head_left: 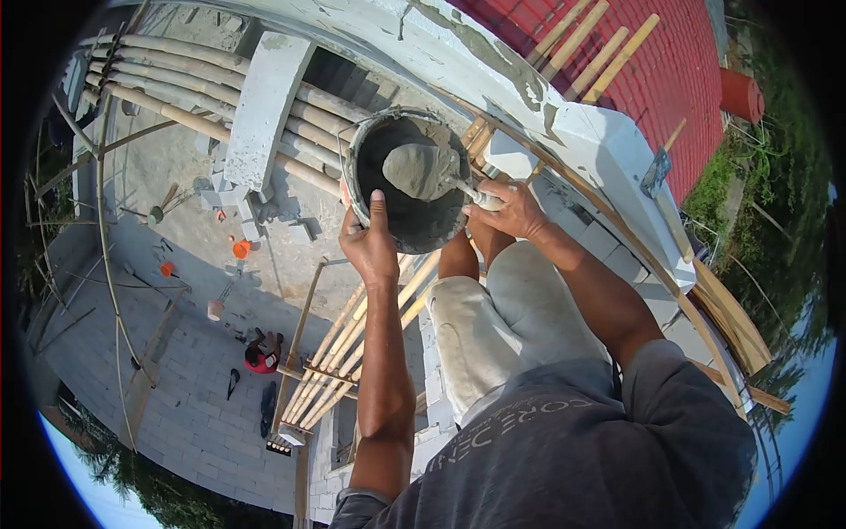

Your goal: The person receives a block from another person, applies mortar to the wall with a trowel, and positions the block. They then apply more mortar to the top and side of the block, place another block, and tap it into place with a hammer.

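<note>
My left hand (372, 251) is closed on the near-left rim of a dark, mortar-smeared bucket (432, 231), its thumb over the edge. In my right hand (511, 210) is the pale handle of a trowel (470, 189). The trowel's blade lies over the bucket's mouth, heaped with wet grey mortar (414, 170). Shadow darkens the inside of the bucket, so how full it is cannot be told. My right fingers are wrapped round the handle close to the bucket's right rim.
Bamboo poles (176, 78) carry a white block slab (269, 110). A mortar-streaked white wall (608, 132) borders red roofing (661, 84); a flat-bladed tool (656, 172) rests by it. Far below are a person in red (262, 354), loose blocks (300, 234) and an orange bucket (241, 249).
</note>
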{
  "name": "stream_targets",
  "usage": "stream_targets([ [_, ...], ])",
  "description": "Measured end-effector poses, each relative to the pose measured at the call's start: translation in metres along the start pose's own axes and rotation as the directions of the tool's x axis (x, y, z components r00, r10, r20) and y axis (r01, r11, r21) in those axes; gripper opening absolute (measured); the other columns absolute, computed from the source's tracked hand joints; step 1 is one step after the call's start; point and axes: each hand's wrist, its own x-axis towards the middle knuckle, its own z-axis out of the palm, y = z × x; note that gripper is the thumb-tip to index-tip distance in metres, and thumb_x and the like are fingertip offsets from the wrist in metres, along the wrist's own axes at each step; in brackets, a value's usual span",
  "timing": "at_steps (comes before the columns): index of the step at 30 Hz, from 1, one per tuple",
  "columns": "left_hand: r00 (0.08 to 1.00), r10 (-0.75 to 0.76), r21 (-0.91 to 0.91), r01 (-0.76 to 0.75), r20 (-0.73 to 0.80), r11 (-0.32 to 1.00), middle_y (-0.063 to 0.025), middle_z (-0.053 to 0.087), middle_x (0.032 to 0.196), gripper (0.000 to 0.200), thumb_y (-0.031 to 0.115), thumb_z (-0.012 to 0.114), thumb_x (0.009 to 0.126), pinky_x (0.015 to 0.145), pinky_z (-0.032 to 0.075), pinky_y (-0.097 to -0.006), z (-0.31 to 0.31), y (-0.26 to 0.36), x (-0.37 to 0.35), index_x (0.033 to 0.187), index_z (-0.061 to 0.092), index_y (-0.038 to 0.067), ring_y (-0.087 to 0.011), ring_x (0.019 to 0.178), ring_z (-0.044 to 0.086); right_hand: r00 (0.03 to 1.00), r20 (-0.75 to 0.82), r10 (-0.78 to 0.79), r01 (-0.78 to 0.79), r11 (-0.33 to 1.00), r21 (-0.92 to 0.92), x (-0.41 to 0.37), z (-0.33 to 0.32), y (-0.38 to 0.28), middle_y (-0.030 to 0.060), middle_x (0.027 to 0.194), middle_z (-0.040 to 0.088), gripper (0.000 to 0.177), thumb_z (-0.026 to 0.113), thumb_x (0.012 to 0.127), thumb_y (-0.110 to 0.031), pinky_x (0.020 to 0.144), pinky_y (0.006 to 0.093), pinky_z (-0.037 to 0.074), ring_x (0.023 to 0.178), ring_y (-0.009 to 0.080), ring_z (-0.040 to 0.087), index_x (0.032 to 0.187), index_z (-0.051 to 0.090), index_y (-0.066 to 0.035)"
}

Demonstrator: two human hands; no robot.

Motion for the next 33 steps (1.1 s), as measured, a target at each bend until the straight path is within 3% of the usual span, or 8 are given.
stream_targets([
  [6,1.0,0.015,-0.002,-0.015,0.005,1.0,-0.0002,0.066,0.087,0.02,0.018,0.071,0.095,0.069,0.044,-0.0241,0.008,-0.004,-0.001,0.096,0.07,-0.001,-0.0067,0.075,0.053,0.976,-0.202,0.086,-0.03,0.964,0.264,-0.042,-0.029,-0.022,0.0106,0.078,0.066,0.037,0.081,0.084,-0.028,0.056,0.0318,0.049,0.062,0.0194,0.063,0.099,0.066,0.002],
  [10,0.999,0.0,0.018,0.0,0.032,1.0,-0.0007,0.067,0.093,0.021,0.019,0.07,0.095,0.073,0.046,-0.0258,0.006,-0.006,0.001,0.102,0.07,-0.001,-0.0083,0.081,0.056,0.761,0.136,0.634,-0.508,0.453,0.732,-0.072,-0.045,-0.007,0.0041,0.073,0.06,0.023,0.072,0.091,-0.022,0.048,0.0282,0.045,0.054,0.0125,0.057,0.099,0.063,-0.003],
  [15,0.999,0.018,0.011,-0.018,0.035,1.0,0.0007,0.066,0.087,0.021,0.019,0.071,0.095,0.069,0.044,-0.0238,0.006,-0.014,0.002,0.096,0.071,-0.002,-0.0061,0.076,0.052,0.627,0.32,0.71,-0.189,-0.259,0.947,-0.067,-0.068,-0.019,0.0029,0.074,0.056,0.028,0.059,0.098,-0.037,0.047,0.0265,0.043,0.054,0.0118,0.052,0.102,0.058,-0.01],
  [20,0.996,-0.022,0.018,0.021,0.085,1.0,-0.002,0.07,0.102,0.02,0.015,0.069,0.095,0.078,0.05,-0.0251,-0.002,-0.024,0.007,0.111,0.069,0.002,-0.0094,0.087,0.063,0.579,0.351,0.736,-0.121,-0.348,0.93,-0.081,-0.083,-0.095,0.0032,0.076,0.054,0.029,0.05,0.102,-0.039,0.047,0.0269,0.042,0.054,0.012,0.05,0.102,0.056,-0.011],
  [25,0.992,0.031,0.02,-0.034,0.123,0.999,-0.0037,0.069,0.099,0.025,0.018,0.068,0.096,0.076,0.05,-0.0276,0.001,-0.022,0.002,0.111,0.067,-0.002,-0.0128,0.084,0.063,0.611,0.334,0.718,-0.47,-0.011,0.882,-0.11,-0.07,-0.095,0.0053,0.074,0.056,0.027,0.054,0.101,-0.036,0.048,0.0307,0.045,0.053,0.0132,0.053,0.099,0.056,-0.009],
  [27,0.985,-0.003,0.286,-0.048,0.174,0.957,-0.0066,0.069,0.102,0.033,0.023,0.069,0.095,0.079,0.05,-0.0308,-0.001,-0.006,0.0,0.111,0.066,-0.005,-0.0164,0.089,0.062,0.798,0.18,0.574,-0.594,0.801,0.079,-0.099,-0.066,-0.073,0.0104,0.079,0.062,0.026,0.059,0.098,-0.032,0.053,0.0357,0.05,0.058,0.0205,0.061,0.099,0.058,-0.006],
  [28,0.991,0.028,0.248,-0.059,0.128,0.967,-0.0026,0.068,0.092,0.026,0.021,0.069,0.095,0.074,0.047,-0.027,0.001,-0.001,-0.005,0.103,0.068,-0.004,-0.0111,0.082,0.058,0.915,0.02,0.402,-0.402,0.916,-0.01,-0.095,-0.056,-0.061,0.0166,0.086,0.068,0.029,0.065,0.094,-0.031,0.063,0.0418,0.053,0.069,0.031,0.068,0.103,0.061,-0.003],
  [33,0.964,0.211,0.172,-0.238,0.161,0.956,0.004,0.058,0.07,0.024,0.021,0.071,0.095,0.06,0.038,-0.0241,0.014,0.007,-0.019,0.086,0.068,-0.001,-0.0048,0.066,0.045,0.885,0.164,0.436,-0.362,0.866,-0.345,-0.014,-0.047,-0.069,0.0189,0.105,0.068,0.044,0.069,0.088,-0.037,0.082,0.0463,0.052,0.093,0.0385,0.066,0.118,0.062,-0.005],
])
